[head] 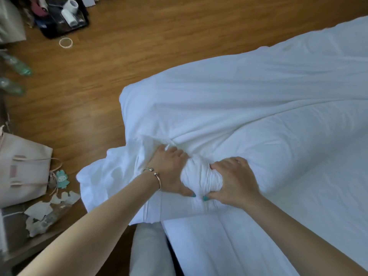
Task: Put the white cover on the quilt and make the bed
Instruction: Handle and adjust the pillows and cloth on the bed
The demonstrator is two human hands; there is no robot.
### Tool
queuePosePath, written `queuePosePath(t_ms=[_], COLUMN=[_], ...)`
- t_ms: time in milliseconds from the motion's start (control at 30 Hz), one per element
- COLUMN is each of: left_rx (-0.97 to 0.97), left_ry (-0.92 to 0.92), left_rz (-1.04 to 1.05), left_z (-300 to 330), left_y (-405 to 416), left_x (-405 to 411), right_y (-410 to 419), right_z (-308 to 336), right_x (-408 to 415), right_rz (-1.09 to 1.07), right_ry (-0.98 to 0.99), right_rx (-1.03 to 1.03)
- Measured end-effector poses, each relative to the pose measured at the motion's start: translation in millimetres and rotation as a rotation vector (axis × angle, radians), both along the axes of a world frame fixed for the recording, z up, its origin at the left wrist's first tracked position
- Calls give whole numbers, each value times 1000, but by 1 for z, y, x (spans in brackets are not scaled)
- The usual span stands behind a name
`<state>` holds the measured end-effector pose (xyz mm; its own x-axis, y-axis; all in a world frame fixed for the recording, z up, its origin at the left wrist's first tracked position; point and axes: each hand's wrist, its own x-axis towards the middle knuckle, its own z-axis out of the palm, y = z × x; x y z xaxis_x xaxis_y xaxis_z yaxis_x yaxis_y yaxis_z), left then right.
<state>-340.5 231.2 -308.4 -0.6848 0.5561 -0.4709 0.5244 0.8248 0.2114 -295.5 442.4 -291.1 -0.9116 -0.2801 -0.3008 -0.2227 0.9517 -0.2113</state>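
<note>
Nearest me, at six o'clock, the bed's [278,236] white sheet lies flat. My left hand [171,170] and right hand [235,182] both clench one bunched corner of the white cover [201,180], thumbs almost touching. The covered quilt [249,100] stretches from that grip toward two o'clock. Wooden floor [119,56] fills twelve o'clock; a pink bag [23,166] stands at nine.

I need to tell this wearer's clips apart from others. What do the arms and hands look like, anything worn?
Both forearms are bare, no sleeves in view. The left hand has a thin metal bangle with bead ends at the wrist. The right hand wears nothing visible. Both thumbnails show teal polish.
</note>
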Motion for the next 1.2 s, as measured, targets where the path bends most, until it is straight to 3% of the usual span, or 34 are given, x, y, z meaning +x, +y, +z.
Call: queuePosePath(t_ms=[100,200,367,433,467,567,633,700,800,1033,1200], left_rx=[36,47,22,0,-18,124,220,157,70,266,346], left_ry=[-151,-425,-701,-640,-499,210,372,303,208,-99,-382], left_rz=[-136,-91,-94,-95,-106,40,218,325,332,98,83], left_z=[-2,-8,-32,-18,-9,27,50,43,15,-10,-4], left_y=[26,42,61,63,60,29,4,-11,-11,5,21], left_x=[-26,-63,-110,-117,-114,-55,6,36,12,-50,-100], right_y=[7,9,26,33,34,33,32,32,32,28,-9], right_z=[4,3,-30,-44,-50,-55,-54,-52,-44,-20,10], right_x=[21,15,-14,-21,-25,-29,-27,-25,-21,-2,-10], right_rz=[47,39,-209,-279,-288,-263,-255,-251,-258,-236,-90], right_ry=[43,22,60,72,85,88,97,110,106,-53,-84], right_rx=[50,154,-55,-124,-143,-178,-197,-214,-210,-72,-81])
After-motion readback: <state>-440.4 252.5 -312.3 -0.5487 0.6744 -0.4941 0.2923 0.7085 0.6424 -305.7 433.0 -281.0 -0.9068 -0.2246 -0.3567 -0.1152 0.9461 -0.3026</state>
